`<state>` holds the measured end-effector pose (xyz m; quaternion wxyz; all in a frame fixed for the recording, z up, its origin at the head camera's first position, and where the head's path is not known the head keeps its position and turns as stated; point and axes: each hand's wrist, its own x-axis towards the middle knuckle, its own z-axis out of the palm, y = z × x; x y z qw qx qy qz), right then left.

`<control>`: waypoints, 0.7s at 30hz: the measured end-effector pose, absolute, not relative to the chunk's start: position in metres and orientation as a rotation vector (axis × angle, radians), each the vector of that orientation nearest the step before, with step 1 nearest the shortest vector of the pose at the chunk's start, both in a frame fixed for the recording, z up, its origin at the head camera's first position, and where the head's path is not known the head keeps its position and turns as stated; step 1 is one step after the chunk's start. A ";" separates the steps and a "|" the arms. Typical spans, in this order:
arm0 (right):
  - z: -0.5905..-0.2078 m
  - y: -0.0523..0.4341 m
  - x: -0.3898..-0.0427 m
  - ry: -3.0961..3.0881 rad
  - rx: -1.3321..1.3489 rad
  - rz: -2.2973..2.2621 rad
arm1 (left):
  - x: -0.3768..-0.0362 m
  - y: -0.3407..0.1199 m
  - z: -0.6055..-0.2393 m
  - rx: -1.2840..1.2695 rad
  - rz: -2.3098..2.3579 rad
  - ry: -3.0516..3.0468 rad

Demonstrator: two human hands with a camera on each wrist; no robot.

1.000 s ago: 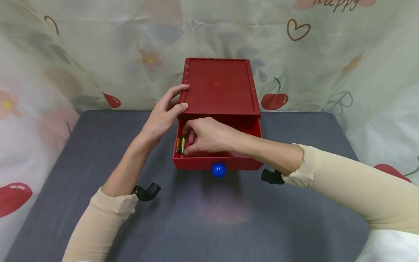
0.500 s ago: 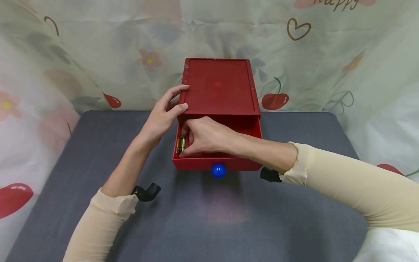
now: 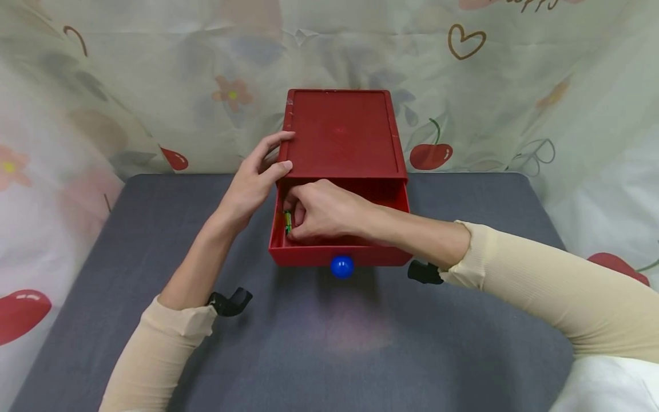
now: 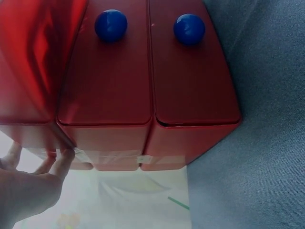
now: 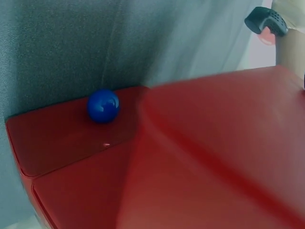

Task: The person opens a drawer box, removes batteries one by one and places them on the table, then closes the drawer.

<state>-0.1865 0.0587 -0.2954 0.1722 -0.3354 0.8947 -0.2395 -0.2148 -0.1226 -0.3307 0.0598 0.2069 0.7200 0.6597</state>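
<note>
A red plastic drawer cabinet [image 3: 342,134] stands on the table with its top drawer [image 3: 309,256] pulled out. My left hand [image 3: 252,180] rests on the cabinet's left edge, thumb and index fingertip on the top; in the left wrist view other fingers touch its side. Inside the drawer's left part, my right hand [image 3: 326,212] has its thumb and curled fingers at the ends of a small green and gold battery [image 3: 288,222], pinching it. A second battery seen earlier is out of sight. The right wrist view does not show the fingers.
A blue ball knob [image 3: 342,266] is on the open drawer's front. Below it are two shut drawers with blue knobs [image 4: 110,26]. A patterned curtain [image 3: 237,46] hangs behind and beside the grey table [image 3: 309,343].
Two batteries lay side by side at the drawer's left wall; now one shows, slightly further right, between the right thumb and fingers. The left hand has stayed in place.
</note>
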 end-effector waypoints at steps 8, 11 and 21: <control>-0.291 0.065 -0.186 2.471 -0.970 -0.727 | -0.215 -0.122 -0.331 0.626 2.001 2.180; -0.290 0.070 -0.185 2.442 -0.969 -0.780 | -0.215 -0.122 -0.332 0.626 2.000 2.180; -0.283 0.088 -0.178 2.413 -0.900 -0.920 | -0.213 -0.123 -0.330 0.619 1.986 2.185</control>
